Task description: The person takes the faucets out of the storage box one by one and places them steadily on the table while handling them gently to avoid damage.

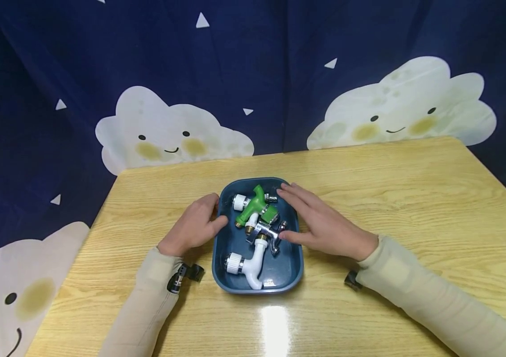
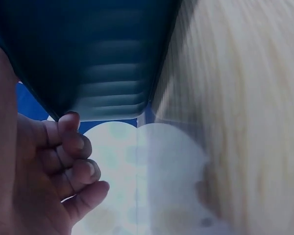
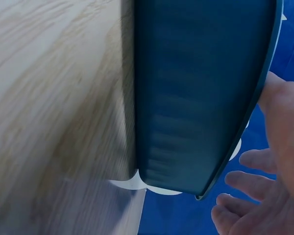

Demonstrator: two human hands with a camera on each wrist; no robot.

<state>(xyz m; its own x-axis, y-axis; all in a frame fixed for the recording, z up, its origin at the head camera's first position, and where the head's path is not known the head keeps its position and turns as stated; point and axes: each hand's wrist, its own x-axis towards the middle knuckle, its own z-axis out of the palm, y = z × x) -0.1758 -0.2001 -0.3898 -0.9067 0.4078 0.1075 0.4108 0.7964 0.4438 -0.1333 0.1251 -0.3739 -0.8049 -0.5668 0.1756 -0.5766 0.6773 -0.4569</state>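
Note:
A dark blue plastic tub (image 1: 221, 277) holds several taps: a green tap (image 1: 257, 206), a white tap (image 1: 253, 265) at the near end, and a chrome tap (image 1: 268, 230) in the middle. At the tub's left side is my left hand (image 1: 196, 225), its thumb over the rim and its loosely bent fingers outside the wall. My right hand (image 1: 324, 223) reaches over the right rim with straight, spread fingers. Its thumb tip is near the chrome tap; contact is hard to tell. Both wrist views show the tub's outer wall (image 2: 108, 73) beside the fingers.
The tub stands on a light wooden table (image 1: 368, 183). Behind the table hangs a dark blue curtain (image 1: 270, 54) with white clouds and triangles. A small black device (image 1: 186, 275) is strapped at the left wrist, and another black piece (image 1: 352, 280) sits by the right cuff.

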